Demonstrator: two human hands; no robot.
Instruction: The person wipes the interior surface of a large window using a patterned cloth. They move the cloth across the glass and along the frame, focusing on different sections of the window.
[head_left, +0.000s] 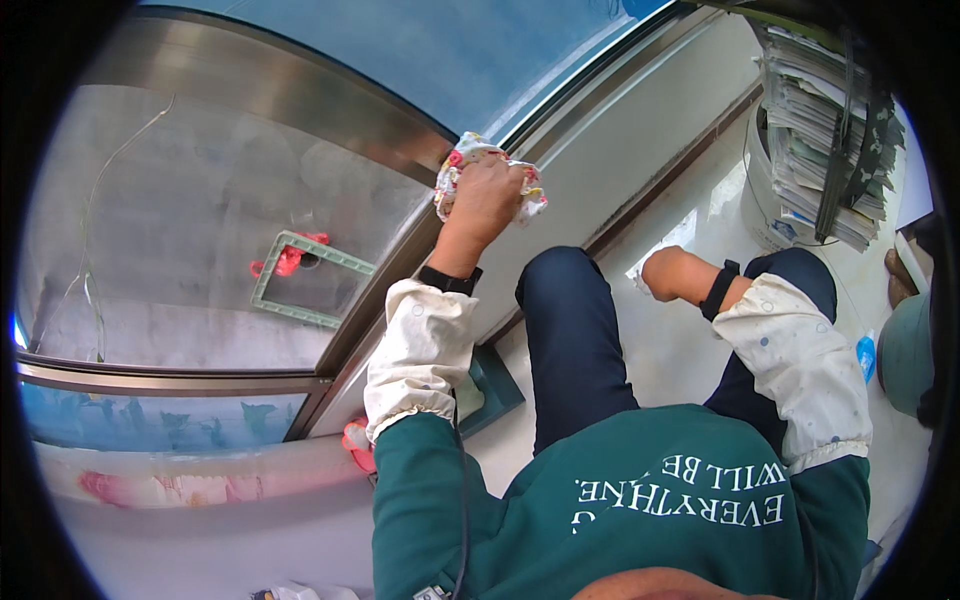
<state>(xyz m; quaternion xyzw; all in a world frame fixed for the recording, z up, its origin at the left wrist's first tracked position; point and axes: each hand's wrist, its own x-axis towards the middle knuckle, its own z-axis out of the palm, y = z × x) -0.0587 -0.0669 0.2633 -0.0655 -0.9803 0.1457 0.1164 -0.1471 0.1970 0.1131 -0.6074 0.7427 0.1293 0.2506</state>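
A bunched white cloth with red and yellow print (534, 201) is gripped in my left hand (487, 196), which presses it against the corner of the metal window frame (420, 154). The glass pane (202, 195) lies to the left of that hand. My right hand (667, 274) is closed beside my right knee, over the pale floor; something whitish shows at its fingers, too small to name. Both forearms wear white sleeve covers and black wristbands.
A stack of papers (825, 135) stands at the upper right by a white bucket (757, 199). Behind the glass lie a green plastic frame (262, 281) and a red plastic bag (289, 260). A dark green tray (499, 397) is beside my left leg. A teal container (905, 356) stands far right.
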